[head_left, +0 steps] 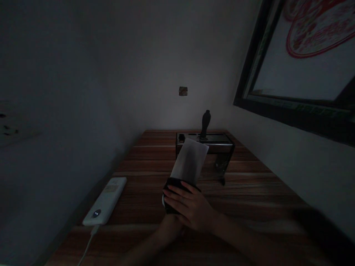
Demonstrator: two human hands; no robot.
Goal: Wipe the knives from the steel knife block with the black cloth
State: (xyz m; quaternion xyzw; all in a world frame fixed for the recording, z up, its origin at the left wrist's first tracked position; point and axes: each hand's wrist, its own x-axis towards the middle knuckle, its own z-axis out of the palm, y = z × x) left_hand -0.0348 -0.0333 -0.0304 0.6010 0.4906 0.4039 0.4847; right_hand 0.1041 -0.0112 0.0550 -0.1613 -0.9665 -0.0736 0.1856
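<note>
In dim light a cleaver (190, 160) points away from me, its broad blade tilted up to the right. My left hand (170, 227) is closed round its handle end, mostly hidden under my other hand. Across the base of the blade lies a black piece (170, 183), perhaps cloth, with a pale edge at its left. My right hand (191, 208) presses over this black piece, its fingers together and bent round it. Behind the blade stands a knife holder (216, 147), with a dark knife handle (205, 123) sticking up out of it.
A white power strip or similar long device (107, 199) lies at the left of the wood-grain table (144, 184), its cable (87, 247) running to the front. Walls enclose the table on the left, back and right. A framed picture (299, 74) hangs at the right.
</note>
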